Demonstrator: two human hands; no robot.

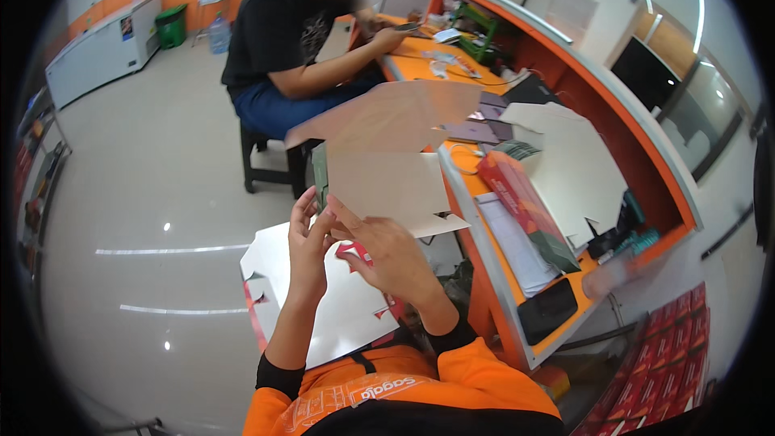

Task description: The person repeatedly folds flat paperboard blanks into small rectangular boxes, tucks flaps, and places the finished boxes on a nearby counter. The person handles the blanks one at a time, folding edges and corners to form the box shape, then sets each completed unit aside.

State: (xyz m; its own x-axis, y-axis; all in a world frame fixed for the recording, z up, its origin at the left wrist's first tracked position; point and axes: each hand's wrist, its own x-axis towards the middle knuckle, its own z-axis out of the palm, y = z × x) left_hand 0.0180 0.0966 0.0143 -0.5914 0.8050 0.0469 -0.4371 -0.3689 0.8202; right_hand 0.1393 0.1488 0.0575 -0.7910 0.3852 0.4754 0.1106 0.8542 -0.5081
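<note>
Above my lap I hold an unfolded cardboard carton [391,182] with a pale inner face, a dark green folded side flap and small cut-out slots. My left hand [305,254] is closed on the flap's edge, fingertips against the green side. Close beside it, my right hand [395,258] grips the carton's lower edge near the same corner; part of its grip is hidden. The carton's upper part looks see-through and smeared. Across my lap lies a second flat carton blank [323,319], white side up with red edges, partly behind my forearms.
An orange desk [504,254] on the right bears a red-and-green carton [525,206], papers [517,250], a black phone [547,311] and an upright blank [573,169]. Red boxes [662,363] are stacked lower right. A seated person [282,48] holds a phone ahead.
</note>
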